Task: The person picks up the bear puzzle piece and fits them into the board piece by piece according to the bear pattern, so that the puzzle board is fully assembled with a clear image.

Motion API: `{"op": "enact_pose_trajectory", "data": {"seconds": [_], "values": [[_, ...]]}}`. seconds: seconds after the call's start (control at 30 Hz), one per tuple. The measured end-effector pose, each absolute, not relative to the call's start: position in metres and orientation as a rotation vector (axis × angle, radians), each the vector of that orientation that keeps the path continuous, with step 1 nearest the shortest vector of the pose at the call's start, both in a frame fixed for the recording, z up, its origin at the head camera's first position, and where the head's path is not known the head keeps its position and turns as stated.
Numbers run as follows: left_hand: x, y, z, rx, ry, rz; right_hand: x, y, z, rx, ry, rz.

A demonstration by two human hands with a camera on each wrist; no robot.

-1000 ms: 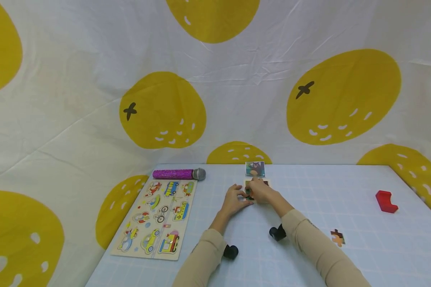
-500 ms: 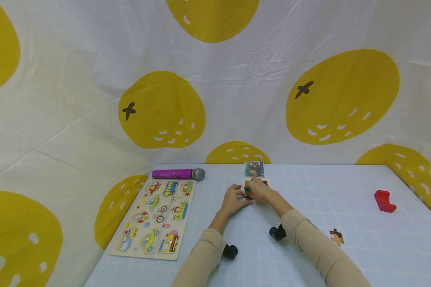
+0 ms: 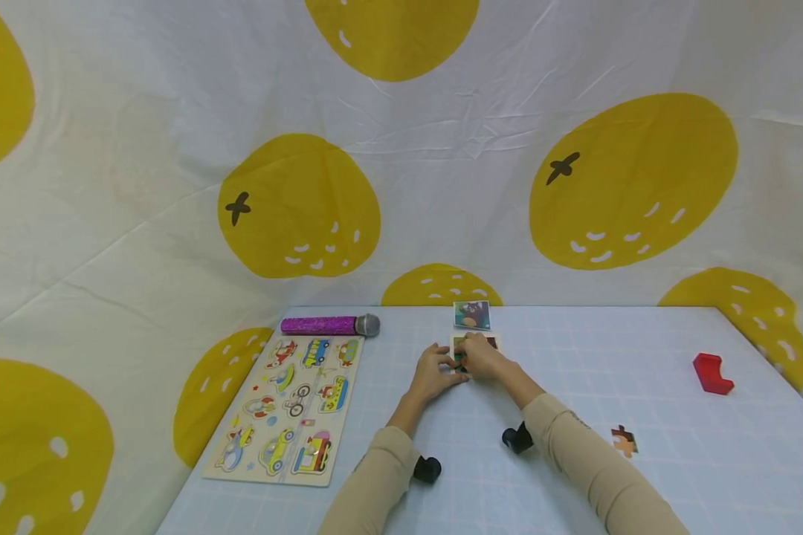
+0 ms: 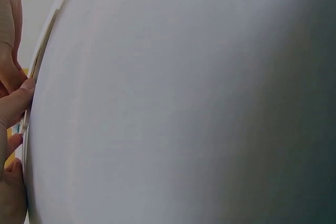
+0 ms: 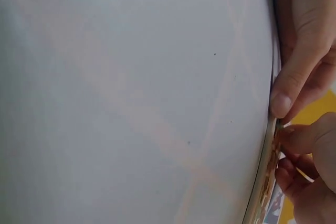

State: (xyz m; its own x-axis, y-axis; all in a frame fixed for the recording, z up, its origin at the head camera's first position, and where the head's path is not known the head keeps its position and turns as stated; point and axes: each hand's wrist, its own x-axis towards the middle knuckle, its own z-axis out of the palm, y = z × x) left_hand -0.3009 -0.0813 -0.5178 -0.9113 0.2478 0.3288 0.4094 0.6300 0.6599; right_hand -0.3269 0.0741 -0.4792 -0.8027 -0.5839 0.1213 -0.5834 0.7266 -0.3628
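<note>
One left hand (image 3: 433, 376): fingers loosely spread, thumb and forefinger touching the puzzle board (image 3: 458, 342) at its near left corner.
One right hand (image 3: 485, 358): fingers bent down over the board; cannot tell whether they pinch anything.
Puzzle board: flat, just nearside of the picture card (image 3: 472, 315); green and brown within a pale rim; long axis hidden.

A creased white cloth backdrop (image 3: 455, 186) printed with rounded yellow shapes (image 3: 632, 182) hangs beyond the hands (image 3: 435, 374). Beneath them, the pale blue surface (image 3: 569, 353) carries a faint grid pattern.
</note>
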Motion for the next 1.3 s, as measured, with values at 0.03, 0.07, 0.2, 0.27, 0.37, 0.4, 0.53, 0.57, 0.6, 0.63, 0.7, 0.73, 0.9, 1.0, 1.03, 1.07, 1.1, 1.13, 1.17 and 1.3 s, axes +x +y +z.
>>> {"op": "enact_pose_trajectory", "data": {"seconds": [0.03, 0.07, 0.2, 0.27, 0.37, 0.4, 0.53, 0.57, 0.6, 0.63, 0.7, 0.73, 0.9, 1.0, 1.03, 1.07, 1.1, 1.13, 1.17, 1.3], "values": [[-0.301, -0.081, -0.517, -0.546, -2.64, -1.146, -0.327, 0.075, -0.48, -0.994, 2.919, -0.628], [-0.3, -0.081, -0.517, -0.549, -2.634, -1.15, -0.327, 0.075, -0.481, -1.012, 2.921, -0.639], [-0.299, -0.081, -0.517, -0.554, -2.614, -1.191, -0.327, 0.076, -0.482, -1.025, 2.925, -0.671], [-0.299, -0.081, -0.517, -0.56, -2.614, -1.204, -0.327, 0.075, -0.482, -1.006, 2.932, -0.661], [-0.3, -0.08, -0.518, -0.563, -2.62, -1.205, -0.328, 0.074, -0.482, -0.96, 2.938, -0.642], [-0.3, -0.08, -0.519, -0.561, -2.624, -1.204, -0.329, 0.074, -0.482, -0.955, 2.941, -0.638], [-0.301, -0.081, -0.521, -0.555, -2.625, -1.201, -0.329, 0.074, -0.483, -0.98, 2.934, -0.677], [-0.301, -0.081, -0.521, -0.558, -2.621, -1.202, -0.329, 0.075, -0.483, -0.986, 2.932, -0.698], [-0.301, -0.081, -0.521, -0.562, -2.617, -1.208, -0.329, 0.075, -0.484, -1.0, 2.937, -0.713], [-0.301, -0.081, -0.521, -0.568, -2.615, -1.21, -0.329, 0.076, -0.484, -1.016, 2.941, -0.73], [-0.3, -0.081, -0.521, -0.57, -2.612, -1.214, -0.328, 0.078, -0.485, -1.049, 2.942, -0.758], [-0.3, -0.081, -0.521, -0.568, -2.615, -1.215, -0.328, 0.078, -0.485, -1.068, 2.943, -0.771], [-0.301, -0.081, -0.521, -0.518, -2.661, -1.177, -0.326, 0.08, -0.484, -1.125, 2.962, -0.748], [-0.301, -0.08, -0.521, -0.524, -2.757, -1.044, -0.326, 0.081, -0.483, -1.087, 2.964, -0.718], [-0.302, -0.08, -0.521, -0.533, -2.8, -0.981, -0.326, 0.082, -0.482, -1.065, 2.952, -0.728], [-0.302, -0.079, -0.521, -0.545, -2.841, -0.917, -0.326, 0.083, -0.482, -1.043, 2.935, -0.75], [-0.302, -0.078, -0.521, -0.555, -2.884, -0.858, -0.326, 0.084, -0.481, -1.029, 2.916, -0.778], [-0.302, -0.077, -0.521, -0.568, -2.913, -0.806, -0.326, 0.085, -0.481, -1.023, 2.896, -0.805], [-0.302, -0.077, -0.521, -0.574, -2.941, -0.758, -0.326, 0.086, -0.48, -1.021, 2.881, -0.828], [-0.3, -0.075, -0.522, -0.58, -2.961, -0.693, -0.327, 0.089, -0.479, -1.002, 2.854, -0.903]]}}
